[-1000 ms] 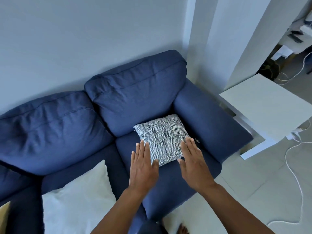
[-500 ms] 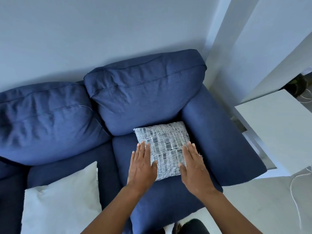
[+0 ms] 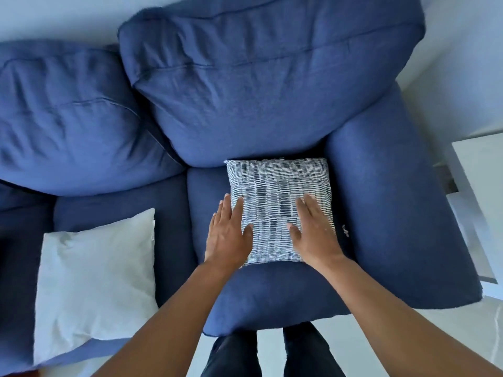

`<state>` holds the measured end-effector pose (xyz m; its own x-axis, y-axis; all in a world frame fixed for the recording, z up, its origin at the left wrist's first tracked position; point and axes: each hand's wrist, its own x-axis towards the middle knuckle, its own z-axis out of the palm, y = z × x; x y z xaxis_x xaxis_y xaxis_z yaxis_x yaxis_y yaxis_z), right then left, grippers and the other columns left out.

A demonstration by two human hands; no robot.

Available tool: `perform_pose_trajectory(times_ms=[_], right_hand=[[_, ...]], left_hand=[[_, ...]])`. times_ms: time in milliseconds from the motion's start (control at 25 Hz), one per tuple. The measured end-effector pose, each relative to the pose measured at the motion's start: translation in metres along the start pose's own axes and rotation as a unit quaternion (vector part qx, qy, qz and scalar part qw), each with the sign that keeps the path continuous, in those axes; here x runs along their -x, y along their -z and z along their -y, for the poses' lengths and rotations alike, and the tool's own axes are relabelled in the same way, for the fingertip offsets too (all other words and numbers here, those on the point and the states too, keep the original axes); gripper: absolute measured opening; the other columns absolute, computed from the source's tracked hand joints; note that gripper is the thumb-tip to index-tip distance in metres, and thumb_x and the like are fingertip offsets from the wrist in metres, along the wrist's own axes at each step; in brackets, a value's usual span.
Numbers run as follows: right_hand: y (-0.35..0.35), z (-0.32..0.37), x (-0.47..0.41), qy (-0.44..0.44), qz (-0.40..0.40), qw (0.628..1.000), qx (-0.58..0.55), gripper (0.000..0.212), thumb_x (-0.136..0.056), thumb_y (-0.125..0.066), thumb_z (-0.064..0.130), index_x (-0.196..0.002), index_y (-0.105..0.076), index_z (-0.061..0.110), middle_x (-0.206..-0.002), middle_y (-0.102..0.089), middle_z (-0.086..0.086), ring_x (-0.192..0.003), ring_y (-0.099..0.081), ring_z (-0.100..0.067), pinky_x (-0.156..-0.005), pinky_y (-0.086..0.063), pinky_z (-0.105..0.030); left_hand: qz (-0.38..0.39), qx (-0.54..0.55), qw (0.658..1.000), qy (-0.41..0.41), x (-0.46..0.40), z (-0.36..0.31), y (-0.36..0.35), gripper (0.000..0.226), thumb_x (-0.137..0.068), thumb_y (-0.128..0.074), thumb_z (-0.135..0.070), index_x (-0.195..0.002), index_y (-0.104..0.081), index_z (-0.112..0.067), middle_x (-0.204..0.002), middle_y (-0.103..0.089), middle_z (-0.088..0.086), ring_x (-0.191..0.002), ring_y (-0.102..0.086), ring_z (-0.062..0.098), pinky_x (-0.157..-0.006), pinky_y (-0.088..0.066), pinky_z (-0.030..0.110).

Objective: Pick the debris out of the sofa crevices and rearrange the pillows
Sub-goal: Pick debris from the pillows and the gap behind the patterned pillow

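We look down on a blue sofa (image 3: pixel 394 213) with both our hands laid on a patterned pillow (image 3: pixel 275 191). The pillow (white cover with dark dashed rows) lies flat on the right-hand seat cushion (image 3: pixel 272 292), its far edge touching the base of the right back cushion (image 3: pixel 266 77) at 12 o'clock and its right edge just beside the armrest at 3 o'clock. Our left hand (image 3: pixel 227 235) rests on the pillow's left edge, fingers straight and together, thumb spread onto the fabric; part of the palm overhangs the seat cushion. Our right hand (image 3: pixel 313 232) rests flat on the pillow's right half, fingers straight and pointing toward 12 o'clock, thumb spread inward. Neither hand curls round anything. A small pale piece of debris (image 3: pixel 345 230) lies in the crevice between seat cushion and armrest, at 3 o'clock from our right hand and just beside it. A plain white pillow (image 3: pixel 92 281) lies on the left seat cushion, at 9 o'clock from the patterned pillow and well apart from it. A white side table (image 3: pixel 481 191) stands beyond the armrest at 3 o'clock.
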<state>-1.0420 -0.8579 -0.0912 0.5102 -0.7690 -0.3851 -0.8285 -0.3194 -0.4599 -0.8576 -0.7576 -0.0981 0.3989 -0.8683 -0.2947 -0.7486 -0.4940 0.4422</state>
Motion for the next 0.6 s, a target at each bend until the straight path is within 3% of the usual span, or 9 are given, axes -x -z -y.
perform_pose_trajectory(times_ms=[280, 400, 480, 560, 600], right_hand=[[-0.048, -0.058, -0.075, 0.003, 0.056, 0.997, 0.045, 0.065, -0.102, -0.049, 0.034, -0.156, -0.022, 0.009, -0.166, -0.010, -0.013, -0.155, -0.006, -0.026, -0.125, -0.017, -0.043], [-0.064, -0.088, -0.098, -0.055, 0.030, 0.998, 0.026, 0.072, -0.098, -0.053, 0.047, -0.154, -0.027, 0.009, -0.164, -0.017, -0.016, -0.153, -0.013, -0.030, -0.123, -0.020, -0.047], [-0.064, -0.109, -0.112, -0.177, 0.023, 0.982, -0.065, 0.083, -0.087, -0.062, 0.061, -0.149, -0.036, 0.012, -0.158, -0.034, -0.015, -0.146, -0.032, -0.031, -0.116, -0.034, -0.045], [-0.062, -0.121, -0.117, -0.298, 0.011, 0.923, -0.244, 0.078, -0.071, -0.076, 0.067, -0.131, -0.055, 0.020, -0.134, -0.061, -0.005, -0.120, -0.060, -0.025, -0.092, -0.049, -0.030], [-0.063, -0.123, -0.116, -0.318, 0.015, 0.897, -0.305, 0.070, -0.066, -0.081, 0.066, -0.119, -0.062, 0.024, -0.120, -0.069, 0.001, -0.108, -0.066, -0.021, -0.083, -0.051, -0.025]], left_hand=[[0.023, 0.018, 0.999, 0.035, -0.055, 0.014, -0.075, 0.064, -0.099, -0.056, -0.028, -0.155, -0.028, -0.014, -0.164, -0.016, 0.017, -0.150, -0.021, 0.033, -0.118, -0.028, 0.048], [0.037, 0.045, 0.995, 0.086, -0.076, 0.026, -0.100, 0.067, -0.099, -0.055, -0.035, -0.155, -0.025, -0.015, -0.164, -0.016, 0.017, -0.149, -0.022, 0.034, -0.116, -0.031, 0.050], [0.052, 0.098, 0.979, 0.173, -0.087, 0.033, -0.110, 0.076, -0.096, -0.057, -0.044, -0.156, -0.020, -0.018, -0.164, -0.018, 0.015, -0.148, -0.025, 0.032, -0.115, -0.032, 0.049], [0.063, 0.156, 0.955, 0.243, -0.095, 0.038, -0.112, 0.078, -0.090, -0.062, -0.049, -0.154, -0.024, -0.024, -0.155, -0.037, 0.010, -0.139, -0.039, 0.031, -0.111, -0.037, 0.045], [0.060, 0.175, 0.951, 0.248, -0.095, 0.039, -0.110, 0.072, -0.088, -0.065, -0.047, -0.149, -0.031, -0.027, -0.145, -0.050, 0.006, -0.131, -0.048, 0.030, -0.106, -0.041, 0.044]])
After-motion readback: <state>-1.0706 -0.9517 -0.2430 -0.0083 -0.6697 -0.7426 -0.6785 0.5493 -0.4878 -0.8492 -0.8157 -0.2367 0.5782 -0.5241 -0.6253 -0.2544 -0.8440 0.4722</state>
